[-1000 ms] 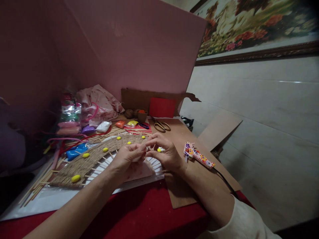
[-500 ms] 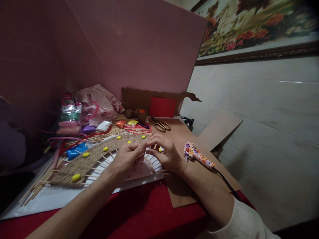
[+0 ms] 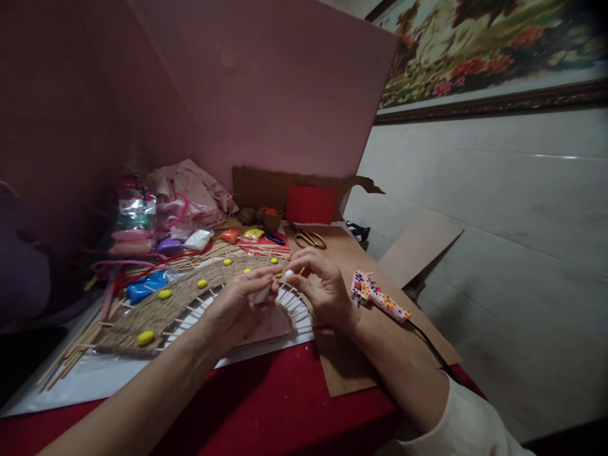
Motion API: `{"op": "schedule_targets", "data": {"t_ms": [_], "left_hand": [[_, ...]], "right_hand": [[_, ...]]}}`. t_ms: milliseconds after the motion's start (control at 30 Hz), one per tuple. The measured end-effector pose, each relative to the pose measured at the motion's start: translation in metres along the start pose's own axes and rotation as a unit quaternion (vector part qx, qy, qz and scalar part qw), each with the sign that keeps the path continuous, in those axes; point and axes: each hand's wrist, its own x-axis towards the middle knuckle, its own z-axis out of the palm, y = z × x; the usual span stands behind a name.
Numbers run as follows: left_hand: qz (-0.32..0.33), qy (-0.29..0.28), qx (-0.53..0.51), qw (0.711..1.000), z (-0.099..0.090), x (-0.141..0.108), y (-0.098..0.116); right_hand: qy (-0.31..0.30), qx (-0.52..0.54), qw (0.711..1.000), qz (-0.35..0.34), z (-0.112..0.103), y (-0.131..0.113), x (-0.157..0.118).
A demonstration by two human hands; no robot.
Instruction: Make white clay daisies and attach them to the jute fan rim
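A fan-shaped piece of twine and sticks lies on a white sheet, with several yellow ovals along its band. Above its right half, my right hand pinches a small white ball between thumb and fingertips. Close beside it on the left is my left hand, its fingers curled round a whitish lump that is partly hidden by the fingers.
A flower-patterned glue gun with a black cord rests on brown cardboard at the right. Gold-handled scissors lie behind. Coloured clay packets, thin sticks and pink cloth are at the back left.
My hands have moved slightly apart. The white ball in my right fingertips and the whitish lump in my left hand now show more plainly.
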Motion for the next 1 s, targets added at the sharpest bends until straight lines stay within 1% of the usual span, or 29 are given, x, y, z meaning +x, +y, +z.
{"op": "schedule_targets", "data": {"t_ms": [33, 167, 200, 233, 300, 367, 500, 533, 667, 800, 833, 933, 1000], "left_hand": [[0.002, 0.006, -0.003, 1.000, -0.0005, -0.0002, 0.0007], [0.017, 0.026, 0.009, 0.999, -0.0017, 0.0003, 0.0009], [0.018, 0.032, 0.013, 0.999, -0.0017, 0.0005, 0.0008], [0.020, 0.039, 0.014, 0.999, -0.0018, 0.0007, 0.0008], [0.023, 0.044, 0.010, 0.999, -0.0019, 0.0009, 0.0009], [0.025, 0.038, 0.006, 0.999, -0.0021, 0.0011, 0.0009], [0.020, 0.008, 0.011, 1.000, -0.0026, 0.0016, -0.0004], [0.021, 0.007, 0.015, 1.000, -0.0028, 0.0016, -0.0008], [0.034, 0.025, 0.029, 0.999, -0.0037, 0.0016, -0.0012], [0.043, 0.027, 0.036, 0.998, -0.0034, 0.0020, -0.0015], [0.044, 0.028, 0.036, 0.998, -0.0032, 0.0021, -0.0015], [0.044, 0.029, 0.036, 0.998, -0.0026, 0.0024, -0.0015], [0.048, 0.026, 0.036, 0.998, -0.0026, 0.0025, -0.0012]], "right_hand": [[-0.002, 0.002, 1.000, -0.005, 0.0000, -0.0006, -0.0004], [-0.056, -0.018, 0.998, -0.031, 0.0011, -0.0022, -0.0023], [-0.059, -0.022, 0.997, -0.034, 0.0012, -0.0026, -0.0024], [-0.051, -0.022, 0.998, -0.036, 0.0011, -0.0028, -0.0024], [-0.014, -0.013, 0.999, -0.030, 0.0005, -0.0031, -0.0021], [0.004, -0.010, 1.000, -0.023, 0.0002, -0.0029, -0.0020], [-0.049, -0.022, 0.998, -0.037, 0.0013, -0.0018, -0.0027], [-0.049, -0.020, 0.998, -0.039, 0.0016, -0.0016, -0.0028], [-0.004, -0.006, 0.999, -0.033, 0.0017, -0.0016, -0.0026], [-0.038, -0.019, 0.999, -0.029, 0.0015, -0.0013, -0.0024], [-0.037, -0.021, 0.999, -0.028, 0.0014, -0.0013, -0.0025], [0.000, -0.017, 1.000, -0.024, 0.0009, -0.0018, -0.0025], [-0.011, -0.016, 0.999, -0.028, 0.0007, -0.0024, -0.0024]]}}
